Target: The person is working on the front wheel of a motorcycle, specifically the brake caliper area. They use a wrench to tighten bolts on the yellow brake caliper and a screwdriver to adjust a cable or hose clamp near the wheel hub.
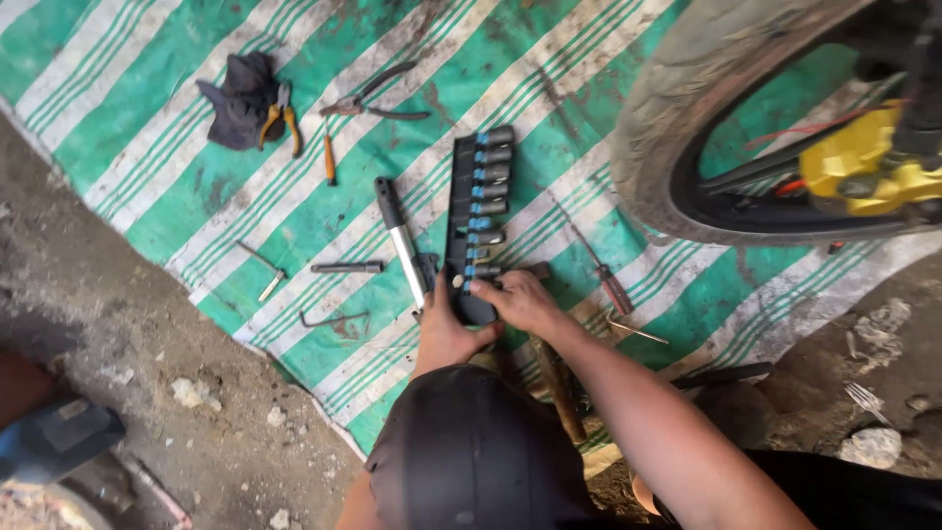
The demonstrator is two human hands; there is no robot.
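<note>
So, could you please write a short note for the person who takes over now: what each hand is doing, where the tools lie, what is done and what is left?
Left hand: grips the near end of the black socket rail, steadying it on the striped tarp.
Right hand: fingertips on the sockets at the near end of the rail; whether one is pinched is unclear.
Nearby: ratchet handle left of the rail, screwdriver to its right, pliers on a dark cloth farther off, motorcycle wheel with yellow caliper at the right.
Done: tools laid out.
Left: no socket is clearly lifted off the rail yet; wheel untouched.
</note>
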